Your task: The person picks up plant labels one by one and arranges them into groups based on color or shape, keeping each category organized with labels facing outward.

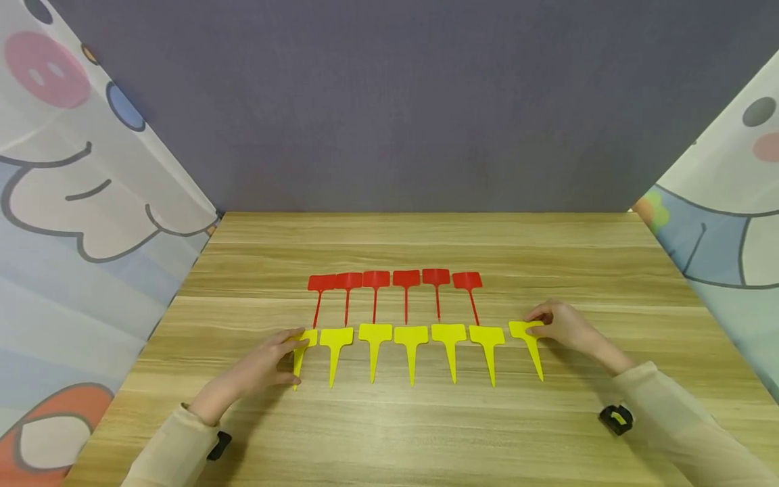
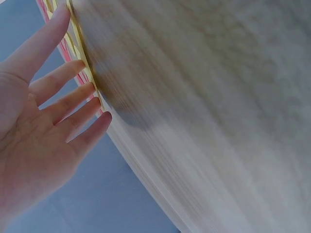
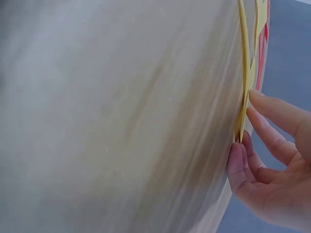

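Note:
Several yellow T-shaped plant labels lie in a row on the wooden table, stems toward me. My left hand (image 1: 258,365) reaches over the leftmost yellow plant label (image 1: 313,335), fingers on its head and thumb beside the stem's tip. In the left wrist view those fingers (image 2: 73,99) are spread and nearly straight. At the row's other end, my right hand (image 1: 567,329) pinches the head of the rightmost yellow plant label (image 1: 533,350) between thumb and fingers. The right wrist view shows the fingers (image 3: 238,167) bent at the label's edge.
Behind the yellow row lie several red plant labels (image 1: 406,278) with rectangular heads and thin stems. Between my hands are more yellow labels (image 1: 411,335). A grey panel (image 1: 389,108) rises at the table's far edge, with cartoon-printed cloth (image 1: 140,223) at both sides.

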Demonstrator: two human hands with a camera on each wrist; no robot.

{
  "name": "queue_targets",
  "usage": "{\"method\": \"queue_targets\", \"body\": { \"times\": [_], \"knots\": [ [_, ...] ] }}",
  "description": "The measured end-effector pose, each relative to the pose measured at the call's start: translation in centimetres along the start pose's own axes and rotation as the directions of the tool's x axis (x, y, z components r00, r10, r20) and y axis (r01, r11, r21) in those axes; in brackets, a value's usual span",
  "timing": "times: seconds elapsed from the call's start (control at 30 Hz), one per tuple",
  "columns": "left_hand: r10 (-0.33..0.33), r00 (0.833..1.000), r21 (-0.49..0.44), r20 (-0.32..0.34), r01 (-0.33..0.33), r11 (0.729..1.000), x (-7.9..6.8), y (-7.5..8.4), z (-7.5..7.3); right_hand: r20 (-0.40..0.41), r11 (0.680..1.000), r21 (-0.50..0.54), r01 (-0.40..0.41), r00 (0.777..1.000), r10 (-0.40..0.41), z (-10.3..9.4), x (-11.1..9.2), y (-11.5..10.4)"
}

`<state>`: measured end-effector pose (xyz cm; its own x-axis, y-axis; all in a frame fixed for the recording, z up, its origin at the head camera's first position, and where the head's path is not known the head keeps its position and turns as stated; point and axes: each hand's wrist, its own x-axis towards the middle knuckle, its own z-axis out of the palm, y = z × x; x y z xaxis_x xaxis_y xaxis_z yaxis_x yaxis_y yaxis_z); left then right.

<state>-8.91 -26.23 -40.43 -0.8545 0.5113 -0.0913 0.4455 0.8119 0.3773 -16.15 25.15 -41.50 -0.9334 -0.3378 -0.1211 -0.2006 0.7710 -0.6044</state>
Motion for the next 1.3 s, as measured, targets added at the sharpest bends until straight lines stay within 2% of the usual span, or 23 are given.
{"method": "queue_targets", "body": {
  "times": [0.33,0.53,0.7,0.9,1.0,1.13,1.23,1.3],
  "knots": [
    [0.053,0.998,0.076,-0.045,-0.050,0.996,0.3,0.1,-0.2,-0.009,0.998,0.057,0.004,1.000,-0.003,-0.5,-0.4,-0.2],
    [0.059,0.996,0.088,-0.071,-0.053,0.995,0.6,0.0,0.0,-0.015,0.996,0.086,0.026,1.000,-0.025,-0.9,-0.6,-0.1],
    [0.053,0.988,0.048,-0.147,-0.047,0.998,0.9,0.0,-0.3,-0.047,0.996,0.087,0.028,0.999,-0.024,-1.3,-0.8,-0.2],
    [0.093,0.960,0.073,-0.266,-0.076,0.994,1.1,-0.1,-1.6,-0.088,0.998,0.054,0.024,0.996,-0.019,-2.1,-1.3,0.0],
    [0.079,0.957,0.054,-0.280,-0.066,0.996,1.1,-0.3,-2.2,-0.110,0.998,0.032,0.047,0.993,-0.043,-2.6,-1.6,0.0],
    [0.012,0.959,-0.009,-0.283,-0.015,1.000,0.9,-0.7,-3.0,-0.153,0.994,-0.032,0.105,0.982,-0.108,-3.1,-1.8,0.1],
    [-0.050,0.956,-0.054,-0.290,0.036,0.998,0.8,-1.0,-3.5,-0.213,0.986,-0.103,0.135,0.965,-0.154,-3.4,-1.8,0.2],
    [-0.084,0.947,-0.070,-0.310,0.065,0.995,0.7,-1.2,-3.7,-0.268,0.974,-0.173,0.148,0.944,-0.191,-3.3,-1.9,0.4]
  ]
}}
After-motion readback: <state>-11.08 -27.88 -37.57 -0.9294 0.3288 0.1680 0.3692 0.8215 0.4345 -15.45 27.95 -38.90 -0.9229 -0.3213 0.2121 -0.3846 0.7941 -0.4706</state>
